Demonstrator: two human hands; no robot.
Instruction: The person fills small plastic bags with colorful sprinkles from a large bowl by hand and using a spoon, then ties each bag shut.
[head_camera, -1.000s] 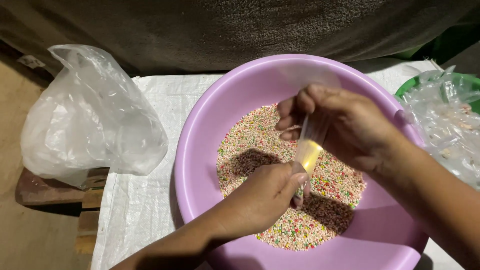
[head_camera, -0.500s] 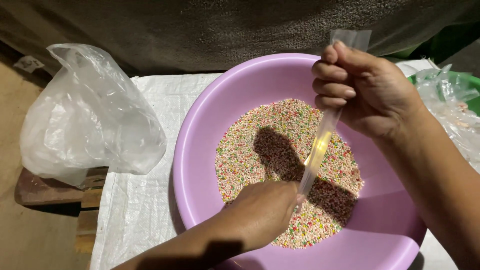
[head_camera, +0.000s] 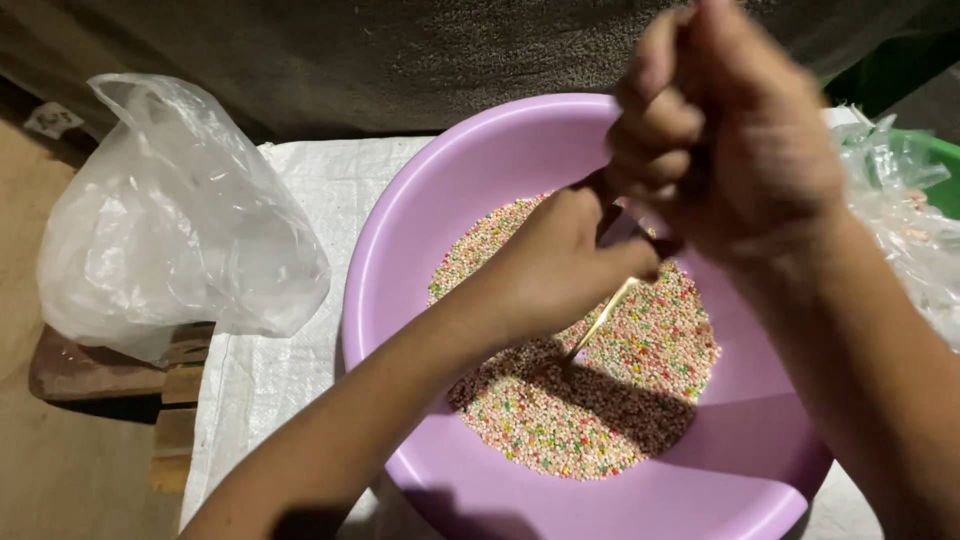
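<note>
A purple plastic basin (head_camera: 400, 260) holds a layer of tiny multicoloured beads (head_camera: 600, 400). Over it, my right hand (head_camera: 730, 150) is raised close to the camera and blurred, its fingers closed on the top of a narrow clear plastic packet (head_camera: 600, 322). The packet's thin yellowish lower end hangs slanting just above the beads. My left hand (head_camera: 560, 265) is below the right, fingers pinched around the packet's middle. Most of the packet is hidden between the two hands.
A crumpled clear plastic bag (head_camera: 170, 220) sits at the left on the white woven sheet (head_camera: 270, 370). At the right edge are more clear plastic bags (head_camera: 900, 220) and a green basin rim (head_camera: 940, 160). A dark cloth hangs behind.
My right hand has lifted the packet's top higher, toward the camera. My left hand has slid up from the packet's lower end to its middle, closer to the right hand.
</note>
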